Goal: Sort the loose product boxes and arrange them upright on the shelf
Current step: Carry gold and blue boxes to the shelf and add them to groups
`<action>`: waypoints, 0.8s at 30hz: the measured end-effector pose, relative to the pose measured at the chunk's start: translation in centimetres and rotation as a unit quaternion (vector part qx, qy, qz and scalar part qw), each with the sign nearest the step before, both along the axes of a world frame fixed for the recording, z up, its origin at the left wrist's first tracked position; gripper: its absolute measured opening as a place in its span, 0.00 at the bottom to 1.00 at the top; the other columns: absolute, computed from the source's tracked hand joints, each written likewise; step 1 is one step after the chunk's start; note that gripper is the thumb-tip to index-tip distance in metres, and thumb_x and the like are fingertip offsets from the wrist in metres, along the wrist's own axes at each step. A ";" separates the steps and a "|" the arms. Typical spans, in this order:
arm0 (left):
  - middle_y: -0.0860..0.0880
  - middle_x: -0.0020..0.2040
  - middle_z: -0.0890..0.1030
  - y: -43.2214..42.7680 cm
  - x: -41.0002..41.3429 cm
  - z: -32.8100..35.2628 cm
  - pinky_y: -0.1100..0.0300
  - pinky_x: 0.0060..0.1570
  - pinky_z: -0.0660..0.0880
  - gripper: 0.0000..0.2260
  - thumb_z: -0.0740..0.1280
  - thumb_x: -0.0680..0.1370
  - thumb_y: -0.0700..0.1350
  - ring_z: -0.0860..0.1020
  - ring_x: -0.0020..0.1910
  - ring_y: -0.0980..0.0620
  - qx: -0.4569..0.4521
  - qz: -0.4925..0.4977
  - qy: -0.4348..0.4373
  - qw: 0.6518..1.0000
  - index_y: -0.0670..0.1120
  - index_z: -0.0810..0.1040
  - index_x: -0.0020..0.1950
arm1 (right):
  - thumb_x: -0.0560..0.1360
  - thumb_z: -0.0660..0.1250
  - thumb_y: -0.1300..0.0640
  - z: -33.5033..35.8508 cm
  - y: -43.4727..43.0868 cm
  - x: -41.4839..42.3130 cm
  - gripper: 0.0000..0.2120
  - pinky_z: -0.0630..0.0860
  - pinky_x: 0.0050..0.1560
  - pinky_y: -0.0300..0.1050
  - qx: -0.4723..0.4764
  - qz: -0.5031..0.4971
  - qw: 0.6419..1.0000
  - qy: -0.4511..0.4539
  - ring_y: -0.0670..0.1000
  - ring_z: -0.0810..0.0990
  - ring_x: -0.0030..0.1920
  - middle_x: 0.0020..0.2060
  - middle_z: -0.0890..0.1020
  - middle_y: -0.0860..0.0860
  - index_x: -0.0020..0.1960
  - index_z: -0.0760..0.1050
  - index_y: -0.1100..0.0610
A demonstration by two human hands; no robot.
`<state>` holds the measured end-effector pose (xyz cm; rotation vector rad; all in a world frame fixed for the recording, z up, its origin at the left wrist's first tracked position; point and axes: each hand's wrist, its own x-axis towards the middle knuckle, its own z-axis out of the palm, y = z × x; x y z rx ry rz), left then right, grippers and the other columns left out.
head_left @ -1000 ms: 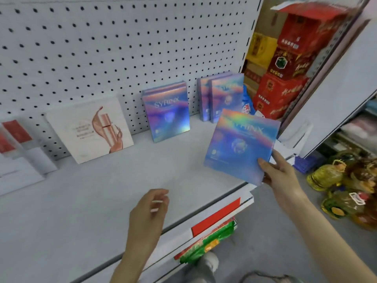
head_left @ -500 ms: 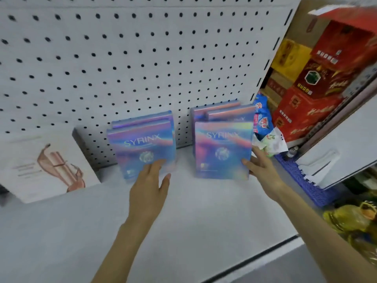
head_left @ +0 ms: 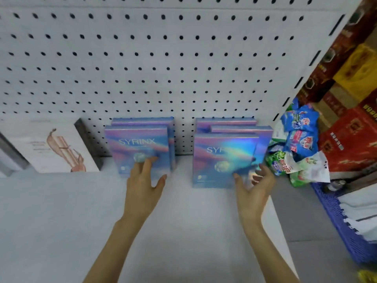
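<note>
SYRINX boxes, holographic blue-pink, five visible, all upright at the back of the white shelf (head_left: 61,221) against the pegboard panel (head_left: 163,58). Left group: front box (head_left: 130,148) with one more (head_left: 142,120) behind it, offset slightly right. Right group: front box (head_left: 216,160), middle box (head_left: 242,129) shifted right, rear box (head_left: 224,120) nearest the panel. A narrow strip of bare pegboard and shelf separates the two groups. Left hand (head_left: 142,184): fingers straight, tips resting on the lower face of the left front box, gripping nothing. Right hand (head_left: 253,190): fingers spread and relaxed at the lower right corner of the right front box, thumb over its face, other fingers past its right edge; contact is too blurred to tell. White cosmetics box (head_left: 55,148), leaning back, stands near the left group's left edge. Blue snack packets (head_left: 302,129) and green snack packets (head_left: 285,162) lie just beside the right group's right edge, with red and yellow cartons (head_left: 350,139) behind them. Blue basket (head_left: 336,221) sits beyond the shelf's right edge. A broad stretch of bare shelf lies in front of both groups, crossed only by the two forearms.
</note>
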<state>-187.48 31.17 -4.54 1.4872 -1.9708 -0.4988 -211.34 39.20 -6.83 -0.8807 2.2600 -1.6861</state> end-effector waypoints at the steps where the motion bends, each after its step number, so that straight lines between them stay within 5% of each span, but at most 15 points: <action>1: 0.43 0.58 0.74 0.3 -0.4 0.0 0.43 0.54 0.74 0.25 0.74 0.72 0.44 0.75 0.58 0.39 -0.001 0.016 -0.005 1.000 0.50 0.70 0.66 | 0.65 0.79 0.57 -0.4 0.0 0.6 0.34 0.74 0.55 0.54 0.011 -0.007 1.000 -0.023 0.56 0.73 0.56 0.55 0.69 0.47 0.66 0.67 0.56; 14: 0.42 0.70 0.65 3.0 -1.4 0.1 0.50 0.65 0.68 0.31 0.71 0.75 0.45 0.70 0.67 0.42 0.054 0.057 -0.039 0.996 0.51 0.62 0.75 | 0.65 0.78 0.49 -1.6 -0.3 0.0 0.39 0.71 0.52 0.44 0.002 0.066 0.998 0.013 0.55 0.69 0.61 0.61 0.71 0.56 0.69 0.65 0.58; 18: 0.47 0.72 0.65 5.8 -0.7 0.2 0.55 0.66 0.67 0.26 0.66 0.78 0.49 0.68 0.68 0.47 0.102 0.046 -0.061 0.992 0.55 0.61 0.75 | 0.68 0.78 0.55 -1.7 0.2 0.0 0.36 0.73 0.57 0.46 -0.029 0.060 0.998 -0.004 0.58 0.71 0.60 0.61 0.71 0.58 0.70 0.65 0.59; 21: 0.51 0.68 0.71 9.1 0.1 0.1 0.64 0.59 0.70 0.21 0.65 0.78 0.48 0.74 0.62 0.53 0.124 0.083 0.008 0.989 0.56 0.67 0.71 | 0.70 0.75 0.60 -1.3 1.6 1.4 0.32 0.75 0.58 0.58 -0.042 0.015 0.998 -0.048 0.57 0.73 0.58 0.62 0.70 0.58 0.70 0.64 0.58; 24: 0.54 0.57 0.79 12.8 1.2 0.5 0.72 0.49 0.73 0.16 0.67 0.78 0.43 0.80 0.50 0.58 0.151 0.170 0.169 0.959 0.57 0.73 0.63 | 0.73 0.72 0.60 -0.2 3.9 5.2 0.27 0.74 0.60 0.55 -0.049 0.091 0.991 -0.090 0.53 0.74 0.56 0.60 0.73 0.56 0.68 0.66 0.57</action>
